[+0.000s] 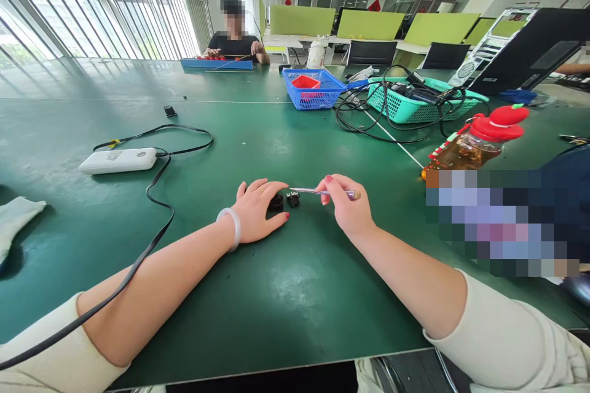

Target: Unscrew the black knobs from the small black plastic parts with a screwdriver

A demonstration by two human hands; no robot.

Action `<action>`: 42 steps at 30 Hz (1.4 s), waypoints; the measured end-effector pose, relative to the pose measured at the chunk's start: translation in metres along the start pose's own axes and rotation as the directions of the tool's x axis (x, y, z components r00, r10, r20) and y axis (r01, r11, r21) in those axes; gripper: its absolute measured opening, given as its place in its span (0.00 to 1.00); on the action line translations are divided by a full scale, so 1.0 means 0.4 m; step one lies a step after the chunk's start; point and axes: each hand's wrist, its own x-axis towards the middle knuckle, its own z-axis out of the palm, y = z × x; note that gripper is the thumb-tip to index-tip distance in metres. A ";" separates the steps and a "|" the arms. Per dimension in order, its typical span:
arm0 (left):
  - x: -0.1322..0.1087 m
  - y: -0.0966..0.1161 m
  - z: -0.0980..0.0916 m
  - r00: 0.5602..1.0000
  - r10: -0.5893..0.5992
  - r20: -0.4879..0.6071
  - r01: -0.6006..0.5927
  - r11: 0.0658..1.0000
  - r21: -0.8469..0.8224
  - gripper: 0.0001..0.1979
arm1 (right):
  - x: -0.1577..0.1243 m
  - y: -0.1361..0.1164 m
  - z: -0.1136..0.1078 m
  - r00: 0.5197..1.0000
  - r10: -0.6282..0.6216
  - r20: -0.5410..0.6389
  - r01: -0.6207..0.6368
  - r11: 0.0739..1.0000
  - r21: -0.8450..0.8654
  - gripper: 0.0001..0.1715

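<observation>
My left hand [258, 209], with a pale bangle at the wrist, rests low over the green table [286, 307]. Its thumb and fingers close around a small black part [275, 203], mostly hidden by the hand. Just to the right of that lies another small black piece with pale metal bits [292, 199]. My right hand [345, 199] grips a slim screwdriver [310, 190] with a clear purplish handle. The shaft points left, and its tip is beside my left forefinger, above the black pieces. Whether the tip touches anything, I cannot tell.
A white power bank-like box [118, 161] and black cable [161, 230] lie left; the cable crosses my left forearm. Beyond stand a blue basket [313, 98] and a teal basket [401, 112] with cables. A red-lidded bottle [474, 141] is at right. A person [235, 43] sits opposite.
</observation>
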 end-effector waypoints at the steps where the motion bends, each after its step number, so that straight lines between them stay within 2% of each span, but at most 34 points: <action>1: -0.001 0.001 -0.002 0.999 0.027 0.037 -0.027 1.000 0.011 0.32 | 0.001 -0.002 -0.002 0.999 0.000 -0.054 0.002 0.999 0.032 0.26; 4: -0.001 0.006 -0.007 0.991 0.064 0.121 -0.070 0.997 0.040 0.35 | 0.010 0.002 -0.006 0.982 0.020 -0.190 -0.002 0.996 0.094 0.25; 6: 0.001 0.015 -0.009 0.989 0.055 0.138 -0.062 0.997 0.050 0.34 | 0.019 0.010 -0.007 0.973 0.048 -0.227 -0.021 0.992 0.122 0.24; 11: 0.010 0.054 -0.002 0.992 0.035 0.119 -0.040 0.998 0.041 0.38 | 0.036 0.029 -0.005 0.969 0.101 -0.227 -0.071 0.988 0.135 0.25; 15: 0.006 0.078 0.003 0.984 0.059 0.169 -0.072 0.995 0.074 0.30 | 0.039 0.030 -0.008 0.966 0.113 -0.233 -0.088 0.989 0.116 0.25; 19: -0.038 0.088 -0.014 0.970 0.110 0.217 -0.126 0.990 0.061 0.24 | 0.040 0.031 -0.018 0.959 0.111 -0.262 -0.079 0.988 0.131 0.25; 22: -0.110 0.077 -0.034 0.954 0.155 0.258 -0.172 0.984 0.047 0.24 | 0.042 0.035 -0.023 0.953 0.125 -0.274 -0.087 0.985 0.148 0.23; 25: -0.208 0.032 -0.052 0.955 0.149 0.255 -0.172 0.983 0.069 0.25 | 0.041 0.036 -0.024 0.958 0.162 -0.235 -0.125 0.978 0.164 0.22; 29: -0.348 -0.088 -0.092 0.986 0.039 0.160 -0.068 0.981 0.183 0.25 | 0.036 0.029 -0.022 0.966 0.191 -0.175 -0.166 0.975 0.148 0.21; 32: -0.435 -0.201 -0.141 0.995 -0.080 0.053 0.064 0.963 0.260 0.24 | 0.035 0.023 -0.020 0.970 0.193 -0.149 -0.175 0.977 0.124 0.21; 34: -0.478 -0.272 -0.175 0.979 -0.202 -0.032 0.202 0.930 0.306 0.26 | 0.035 0.022 -0.020 0.969 0.198 -0.148 -0.183 0.977 0.108 0.21; 36: -0.505 -0.329 -0.204 0.944 -0.314 -0.103 0.330 0.877 0.349 0.30 | 0.036 0.023 -0.019 0.968 0.204 -0.148 -0.190 0.977 0.099 0.21; 38: -0.514 -0.363 -0.230 0.916 -0.382 -0.123 0.399 0.837 0.375 0.30 | 0.037 0.022 -0.017 0.966 0.211 -0.148 -0.198 0.975 0.097 0.21; 40: -0.506 -0.370 -0.251 0.899 -0.422 -0.118 0.434 0.816 0.382 0.29 | 0.037 0.020 -0.016 0.965 0.214 -0.150 -0.201 0.974 0.101 0.21; 42: -0.485 -0.357 -0.268 0.856 -0.503 -0.118 0.509 0.782 0.360 0.28 | 0.036 0.018 -0.015 0.964 0.217 -0.156 -0.203 0.974 0.105 0.21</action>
